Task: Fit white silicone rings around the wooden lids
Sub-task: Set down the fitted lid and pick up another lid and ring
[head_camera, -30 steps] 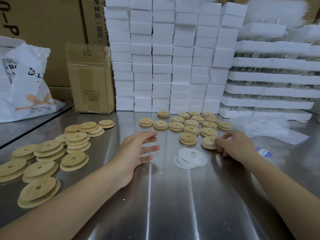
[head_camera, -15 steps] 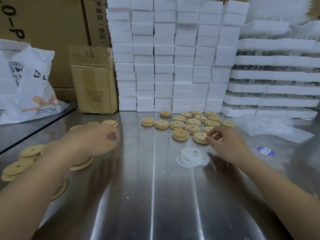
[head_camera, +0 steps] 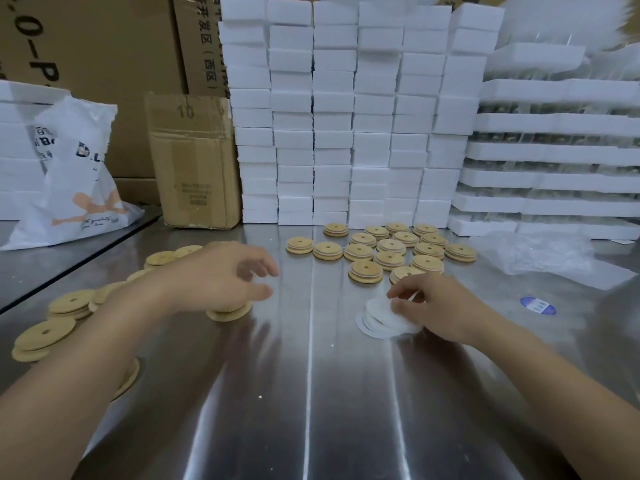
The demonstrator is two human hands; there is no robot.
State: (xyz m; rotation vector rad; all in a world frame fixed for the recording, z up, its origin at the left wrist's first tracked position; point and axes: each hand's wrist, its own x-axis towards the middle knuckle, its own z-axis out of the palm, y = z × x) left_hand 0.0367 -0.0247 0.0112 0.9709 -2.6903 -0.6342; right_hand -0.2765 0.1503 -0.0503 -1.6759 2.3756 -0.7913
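Note:
My right hand (head_camera: 437, 304) is on the small pile of white silicone rings (head_camera: 379, 322) at the table's middle, and its thumb and fingertips pinch the top ring. My left hand (head_camera: 221, 276) hovers with blurred, loosely curled fingers over a bare wooden lid (head_camera: 229, 312) lying flat on the table; whether it holds that lid is hidden. More bare lids (head_camera: 65, 303) lie in low stacks at the left. Several lids fitted with white rings (head_camera: 389, 245) lie at the back, just beyond my right hand.
The table is steel (head_camera: 311, 393). A wall of white foam blocks (head_camera: 346, 116) and foam trays (head_camera: 554, 150) stands behind. A cardboard box (head_camera: 194, 161) and a white plastic bag (head_camera: 76, 174) sit back left. Clear wrap (head_camera: 540, 254) and a blue sticker (head_camera: 538, 305) lie at the right.
My right hand came back from the ringed lids onto the ring pile. My left hand swung out to the left lid stacks and back toward the middle, with one lid under it.

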